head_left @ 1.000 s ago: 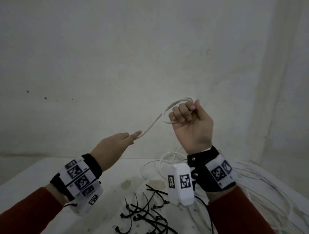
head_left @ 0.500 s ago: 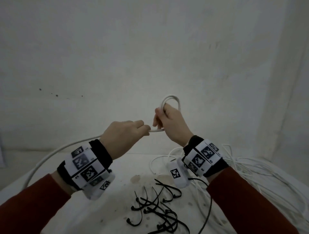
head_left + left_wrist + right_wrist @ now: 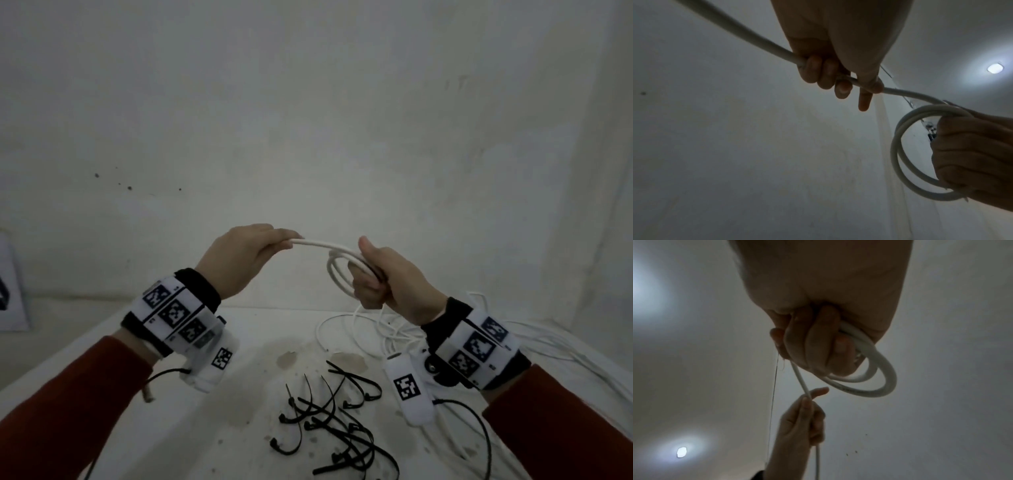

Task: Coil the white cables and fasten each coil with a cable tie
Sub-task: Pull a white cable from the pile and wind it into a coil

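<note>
While the right hand [image 3: 390, 277] clenches a small coil [image 3: 342, 274] of white cable [image 3: 318, 244] at centre frame, the left hand [image 3: 239, 260] pinches the feeding strand; a slack pinch could let the loops spring apart before any cable tie [image 3: 329, 414], low on the bench [image 3: 239, 394], goes on.

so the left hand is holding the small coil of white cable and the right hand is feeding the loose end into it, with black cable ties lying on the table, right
Not quite: the hands are swapped. In the head view the right hand grips the small coil of white cable, and the left hand feeds the loose stretch toward it. The black cable ties do lie on the table.
</note>
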{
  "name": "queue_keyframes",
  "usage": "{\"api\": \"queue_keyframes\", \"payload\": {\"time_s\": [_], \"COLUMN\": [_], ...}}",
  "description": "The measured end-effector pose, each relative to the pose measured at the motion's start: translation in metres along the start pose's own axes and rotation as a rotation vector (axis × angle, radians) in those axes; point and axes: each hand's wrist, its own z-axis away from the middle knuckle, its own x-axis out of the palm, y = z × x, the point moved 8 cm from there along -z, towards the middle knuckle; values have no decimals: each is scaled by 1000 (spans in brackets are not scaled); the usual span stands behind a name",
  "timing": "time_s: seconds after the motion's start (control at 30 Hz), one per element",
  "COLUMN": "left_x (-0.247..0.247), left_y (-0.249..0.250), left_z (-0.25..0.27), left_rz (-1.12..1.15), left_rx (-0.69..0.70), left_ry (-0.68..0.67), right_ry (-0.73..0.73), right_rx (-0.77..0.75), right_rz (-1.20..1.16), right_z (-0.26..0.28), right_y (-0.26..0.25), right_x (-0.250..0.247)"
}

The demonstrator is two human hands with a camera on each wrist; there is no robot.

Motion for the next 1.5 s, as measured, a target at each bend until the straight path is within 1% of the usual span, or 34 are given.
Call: {"api": "queue_keyframes", "payload": {"time_s": [0.07,0.13,0.2,0.27,0.33,0.4,0.47,0.53,0.6,0.67,0.73,0.8,0.9,0.93,0.97,1.03,1.1,1.17,1.23,1.3,1.37,1.43,1.5], "left_x": [8,15,26,41,54,66,78,81,73,66,61,55,42,36,29,15,5,-1,-4,-5,-4,-4,-1], "left_y": [0,4,8,11,15,16,13,9,19,32,46,62,85,91,95,99,95,88,80,73,69,66,63], "left_z": [-3,-4,-3,1,6,15,27,35,36,35,33,32,30,28,25,19,13,8,2,-2,-3,-1,1], "left_rz": [102,174,232,261,218,130,-6,-196,-348,-493,-536,-527,-519,-511,-504,-496,-499,-468,-382,-247,-83,38,128], "left_rx": [-44,-86,-129,-175,-203,-242,-274,-265,-122,69,185,274,360,375,383,385,381,362,305,241,194,149,77], "left_ry": [25,49,28,-27,-107,-210,-336,-402,-340,-227,-185,-166,-135,-127,-116,-95,-75,-63,-56,-43,-10,48,79], "right_ry": [-29,-55,-53,1,84,167,233,297,337,362,421,503,613,611,575,424,244,96,-4,-31,-29,-20,-31], "right_rx": [-12,-16,-33,-88,-179,-248,-296,-340,-378,-387,-388,-382,-302,-270,-243,-176,-60,22,50,73,63,39,28], "right_rz": [-195,-335,-444,-529,-570,-600,-646,-672,-684,-686,-614,-429,33,191,336,581,712,679,550,490,432,311,166], "right_z": [1,3,6,8,10,13,16,18,19,16,13,11,9,9,8,5,6,9,15,20,21,19,16], "right_y": [-3,-7,-14,-21,-29,-35,-40,-43,-43,-38,-32,-30,-30,-30,-30,-26,-14,-4,-1,-3,-6,-6,-5], "right_x": [4,6,7,3,-8,-21,-36,-50,-59,-63,-67,-70,-68,-64,-58,-40,-24,-9,4,13,19,20,21]}}
